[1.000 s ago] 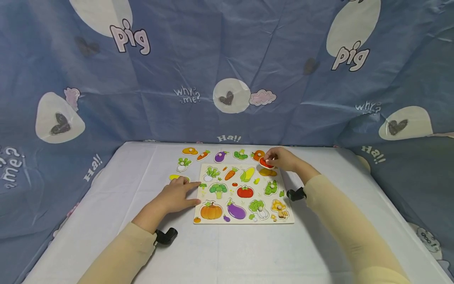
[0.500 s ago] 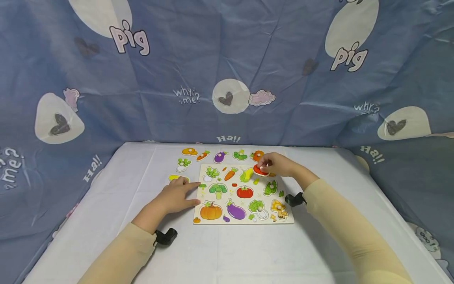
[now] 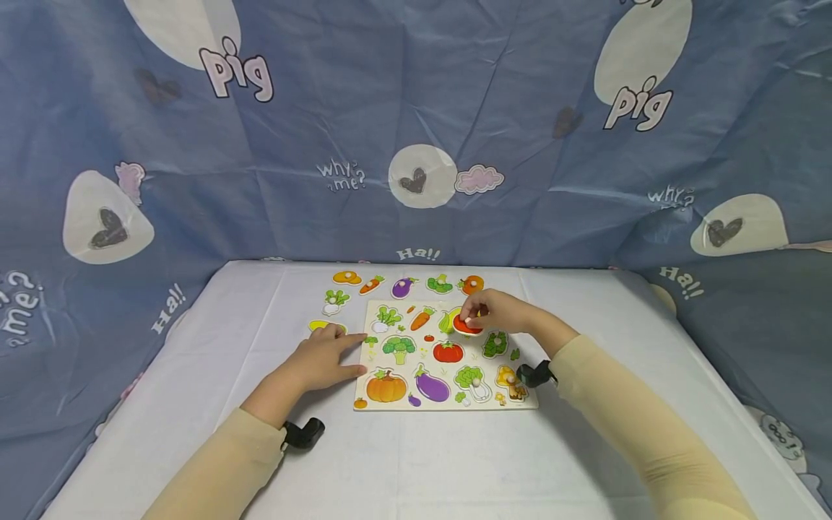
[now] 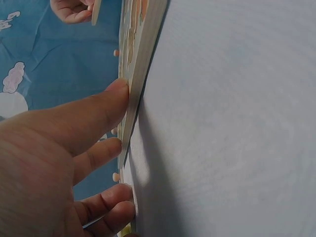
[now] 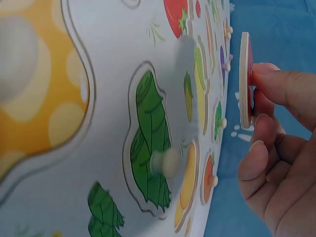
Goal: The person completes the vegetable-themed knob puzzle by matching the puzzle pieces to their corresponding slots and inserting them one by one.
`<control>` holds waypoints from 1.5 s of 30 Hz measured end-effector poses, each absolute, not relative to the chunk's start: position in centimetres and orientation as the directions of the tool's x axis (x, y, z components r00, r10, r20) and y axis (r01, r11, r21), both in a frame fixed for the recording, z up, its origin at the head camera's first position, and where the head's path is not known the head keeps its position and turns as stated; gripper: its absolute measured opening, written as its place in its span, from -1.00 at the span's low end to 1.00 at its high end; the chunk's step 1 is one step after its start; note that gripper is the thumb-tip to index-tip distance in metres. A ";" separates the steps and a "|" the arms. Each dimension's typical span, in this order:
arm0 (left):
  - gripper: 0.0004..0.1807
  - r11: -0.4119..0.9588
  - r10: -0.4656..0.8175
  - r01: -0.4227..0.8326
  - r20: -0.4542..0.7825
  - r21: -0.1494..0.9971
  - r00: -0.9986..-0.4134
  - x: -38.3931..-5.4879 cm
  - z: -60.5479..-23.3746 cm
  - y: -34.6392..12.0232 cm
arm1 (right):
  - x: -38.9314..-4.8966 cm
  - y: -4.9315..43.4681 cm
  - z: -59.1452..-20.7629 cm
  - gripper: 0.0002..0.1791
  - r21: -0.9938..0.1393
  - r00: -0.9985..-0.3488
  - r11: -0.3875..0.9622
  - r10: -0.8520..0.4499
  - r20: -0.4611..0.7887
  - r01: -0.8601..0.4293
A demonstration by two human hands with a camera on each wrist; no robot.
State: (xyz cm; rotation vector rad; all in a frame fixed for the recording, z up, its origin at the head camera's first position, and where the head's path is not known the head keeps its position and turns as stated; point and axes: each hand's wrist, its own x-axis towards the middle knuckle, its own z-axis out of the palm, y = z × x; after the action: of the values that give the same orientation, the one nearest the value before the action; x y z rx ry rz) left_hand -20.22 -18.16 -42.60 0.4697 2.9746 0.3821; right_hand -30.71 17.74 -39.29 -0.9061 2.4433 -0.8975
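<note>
My right hand pinches a red tomato puzzle piece by its knob, holding it above the upper right of the wooden vegetable board. In the right wrist view the tomato piece stands edge-on, apart from the board. A red tomato picture is printed at the board's middle. My left hand has its fingers extended at the board's left edge. In the left wrist view, the thumb and index finger touch that edge. The left hand partly hides a yellow piece.
Behind the board lie a potato piece, carrot, eggplant, broccoli and pumpkin; a radish piece lies left. Knobbed cabbage, mushroom and leafy green pieces sit in the board.
My right hand has carried the tomato piece left and toward me, from the board's top right corner to beside the corn picture. The left hand has stayed in place.
</note>
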 end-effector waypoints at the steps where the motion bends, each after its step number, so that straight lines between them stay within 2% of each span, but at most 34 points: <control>1: -0.27 0.921 0.315 0.288 -0.066 0.264 -0.947 -20.2 -42.6 -18.2 | -30.6 17.6 -39.3 -0.96 -0.680 -0.717 0.588 -0.685 -0.131 -0.438; 16: -0.27 0.919 0.319 0.292 -0.063 0.264 -0.946 -20.2 -42.6 -18.2 | -29.4 16.2 -39.3 -0.93 -0.683 -0.673 0.573 -0.722 -0.159 -0.453; 22: -0.27 0.918 0.321 0.295 -0.062 0.264 -0.945 -20.3 -42.6 -18.2 | -29.3 15.8 -39.6 -0.94 -0.706 -0.637 0.537 -0.755 -0.157 -0.461; 31: -0.27 0.919 0.321 0.295 -0.060 0.262 -0.945 -20.4 -42.7 -18.2 | -29.3 14.9 -40.3 -0.92 -0.615 -0.635 0.605 -0.744 -0.208 -0.507; 36: -0.27 0.918 0.320 0.293 -0.062 0.265 -0.945 -20.4 -42.7 -18.2 | -29.3 14.6 -40.6 -0.92 -0.640 -0.595 0.573 -0.774 -0.218 -0.511; 45: -0.26 0.921 0.316 0.289 -0.067 0.263 -0.946 -20.4 -42.9 -18.2 | -29.0 13.9 -41.0 -0.91 -0.632 -0.588 0.590 -0.769 -0.250 -0.502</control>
State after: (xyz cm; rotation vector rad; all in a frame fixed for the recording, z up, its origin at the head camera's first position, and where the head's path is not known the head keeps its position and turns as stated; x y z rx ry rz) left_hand -20.42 -18.24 -42.87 0.4691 2.9719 0.3825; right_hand -28.96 13.94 -41.03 -1.0097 2.3120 -0.6980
